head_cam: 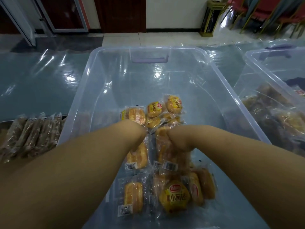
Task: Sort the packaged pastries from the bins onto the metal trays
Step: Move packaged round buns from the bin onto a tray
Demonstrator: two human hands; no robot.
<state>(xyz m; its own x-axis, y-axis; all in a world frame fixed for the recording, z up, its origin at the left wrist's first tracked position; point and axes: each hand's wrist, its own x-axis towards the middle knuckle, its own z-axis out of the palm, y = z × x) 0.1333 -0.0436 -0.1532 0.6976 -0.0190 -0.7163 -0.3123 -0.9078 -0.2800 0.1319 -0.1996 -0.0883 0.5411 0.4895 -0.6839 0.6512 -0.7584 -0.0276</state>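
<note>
Head view: the landmark is the large clear plastic bin (pixel 165 76) with a lilac handle on its far wall; all positions below refer to it. Both forearms reach into the bin from its near edge. The left hand (pixel 136 134) and the right hand (pixel 177 138) are bent downward at the wrist, close together near the bin's middle, and both sit on a heap of packaged pastries. The fingers of both hands point down into the wrappers and are hidden behind the knuckles and wrists, so whether they are spread, pressed together or pinching a pack cannot be determined. Directly below the left hand lies an oblong golden pastry in a clear wrapper with a barcode (pixel 137 157); its long axis runs from the bin's near edge toward its far wall, roughly in line with the forearm. Below the right hand lies a second clear-wrapped oblong pastry (pixel 166 154), long axis similar. Round yellow-labelled small buns (pixel 154 109) lie just beyond the hands toward the far wall; another round yellow-labelled bun (pixel 175 195) lies toward the near edge. Left of the bin, a metal tray edge is barely visible under a row of dark brown wrapped pastries (pixel 31 134), so the left hand is judged the nearer one for delivery there. A second clear bin (pixel 270 76) stands to the right.
</note>
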